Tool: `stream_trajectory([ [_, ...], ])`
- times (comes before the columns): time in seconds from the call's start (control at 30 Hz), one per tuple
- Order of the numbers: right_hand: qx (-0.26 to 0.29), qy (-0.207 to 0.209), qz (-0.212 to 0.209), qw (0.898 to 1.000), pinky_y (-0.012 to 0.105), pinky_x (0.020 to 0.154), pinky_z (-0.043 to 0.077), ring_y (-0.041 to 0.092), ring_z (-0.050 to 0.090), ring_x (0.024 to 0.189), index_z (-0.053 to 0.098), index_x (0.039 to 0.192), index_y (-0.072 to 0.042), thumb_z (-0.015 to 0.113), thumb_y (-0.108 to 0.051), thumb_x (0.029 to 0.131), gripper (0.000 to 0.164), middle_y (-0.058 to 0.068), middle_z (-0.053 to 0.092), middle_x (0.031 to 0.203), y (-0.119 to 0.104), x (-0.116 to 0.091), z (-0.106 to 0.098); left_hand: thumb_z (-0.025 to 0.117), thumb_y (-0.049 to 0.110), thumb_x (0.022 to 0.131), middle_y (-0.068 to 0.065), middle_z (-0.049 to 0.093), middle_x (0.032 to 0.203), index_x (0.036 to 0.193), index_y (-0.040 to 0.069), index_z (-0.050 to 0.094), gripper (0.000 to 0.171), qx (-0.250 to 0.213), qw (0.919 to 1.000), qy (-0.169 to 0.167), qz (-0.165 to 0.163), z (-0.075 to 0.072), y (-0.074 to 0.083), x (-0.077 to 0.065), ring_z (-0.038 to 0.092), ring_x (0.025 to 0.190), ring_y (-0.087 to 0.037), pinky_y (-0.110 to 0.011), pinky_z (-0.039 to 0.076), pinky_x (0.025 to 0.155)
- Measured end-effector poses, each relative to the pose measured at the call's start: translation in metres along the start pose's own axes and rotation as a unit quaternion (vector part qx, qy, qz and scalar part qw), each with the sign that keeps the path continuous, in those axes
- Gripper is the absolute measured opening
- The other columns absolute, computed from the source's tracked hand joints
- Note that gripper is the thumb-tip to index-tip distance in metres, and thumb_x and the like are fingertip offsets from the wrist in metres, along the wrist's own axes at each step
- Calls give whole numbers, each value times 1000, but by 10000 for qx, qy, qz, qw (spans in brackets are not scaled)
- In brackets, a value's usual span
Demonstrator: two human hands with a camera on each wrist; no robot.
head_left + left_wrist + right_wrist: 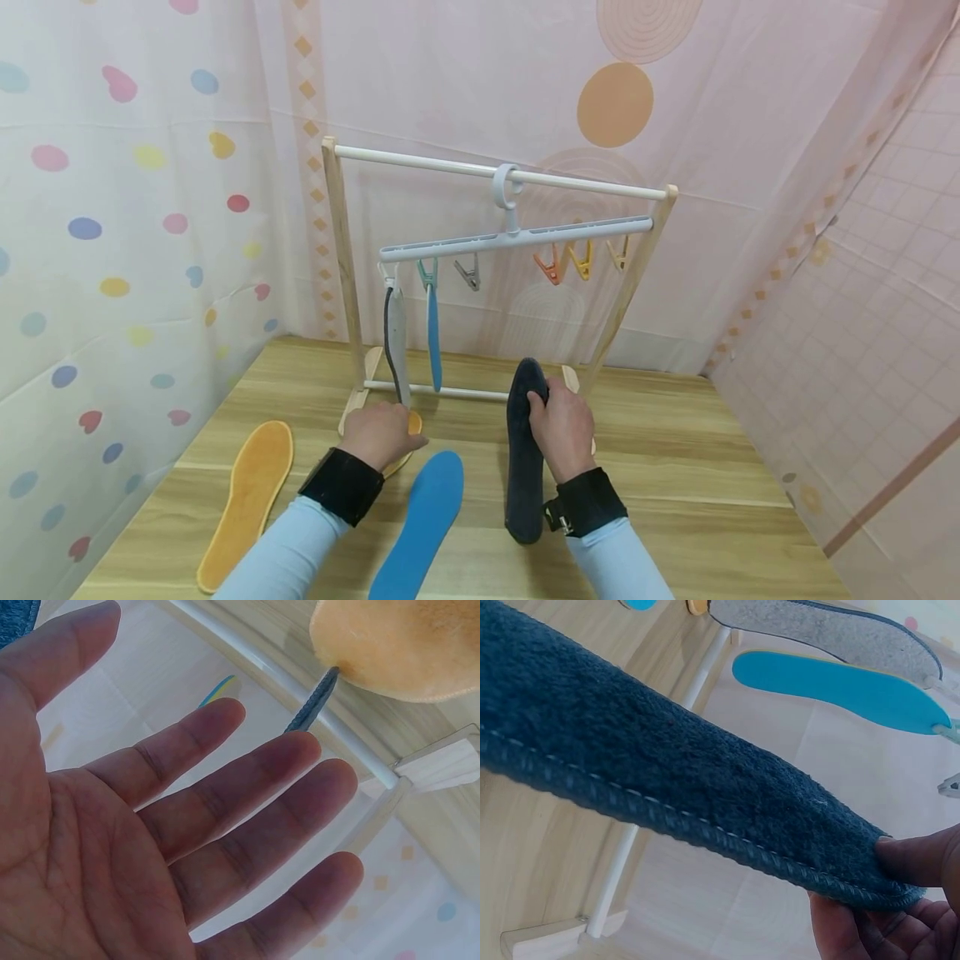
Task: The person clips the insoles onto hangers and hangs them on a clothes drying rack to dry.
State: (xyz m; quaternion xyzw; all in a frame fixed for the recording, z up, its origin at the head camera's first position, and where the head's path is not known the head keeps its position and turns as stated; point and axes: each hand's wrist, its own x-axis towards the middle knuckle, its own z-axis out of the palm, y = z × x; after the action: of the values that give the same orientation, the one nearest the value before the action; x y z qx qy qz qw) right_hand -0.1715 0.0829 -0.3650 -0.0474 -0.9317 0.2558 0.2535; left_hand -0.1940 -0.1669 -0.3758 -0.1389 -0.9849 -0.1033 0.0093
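Right hand (564, 423), head view: you grip a dark-blue plush insole (523, 479) near its upper end, before the wood-and-white rack (636, 275).
Left hand (381, 433), head view: yours partly covers an orange plush insole (415, 423).
Left wrist view: your fingers (240, 791) spread, extended.
Right wrist view: your thumb (922, 855) and fingers pinch the dark-blue insole's tip.

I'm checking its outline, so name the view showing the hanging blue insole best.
The right wrist view: it shows the hanging blue insole broadside, with nearly its full outline. The head view shows it almost edge-on; the left wrist view, apparently only a sliver.
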Motion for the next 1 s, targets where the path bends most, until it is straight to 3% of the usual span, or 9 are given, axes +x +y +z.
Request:
stream_trajectory([
  [0.23, 15, 108, -34, 9999, 44, 60, 50, 31, 67, 72, 68, 100, -1, 70, -19, 93, 20, 14, 69, 81, -1, 0, 2, 76, 40, 84, -3, 51, 59, 73, 4, 66, 39, 34, 9998, 186, 34, -4, 0, 2, 51, 53, -18, -35, 44, 47],
  [0.57, 81, 233, -186, 9995, 47, 65, 54, 35, 69, 79, 69, 107, 1, 70, -20, 93, 25, 18, 72, 92, -6, -1, 0, 78, 40, 83, -4, 53, 58, 68, 5, 62, 41, 100, 9991, 388, 128, -12, 1, 9, 55, 52, -21, -38, 46, 48],
  [0.83, 81, 235, -213, 9995, 47, 67, 54, 34, 69, 81, 68, 110, 0, 70, -20, 93, 27, 18, 72, 95, -8, -2, 2, 77, 41, 84, -6, 56, 60, 77, 1, 66, 42, 228, 9991, 295, 215, -19, 2, 13, 57, 55, -22, -38, 49, 50],
  [1.0, 136, 241, -223, 9994, 46, 67, 54, 33, 69, 80, 68, 109, 1, 70, -20, 94, 26, 18, 72, 94, -9, -1, 1, 75, 42, 86, -4, 53, 57, 75, 2, 65, 42, 206, 9995, 187, 170, -24, 3, 14, 55, 55, -21, -39, 49, 50],
])
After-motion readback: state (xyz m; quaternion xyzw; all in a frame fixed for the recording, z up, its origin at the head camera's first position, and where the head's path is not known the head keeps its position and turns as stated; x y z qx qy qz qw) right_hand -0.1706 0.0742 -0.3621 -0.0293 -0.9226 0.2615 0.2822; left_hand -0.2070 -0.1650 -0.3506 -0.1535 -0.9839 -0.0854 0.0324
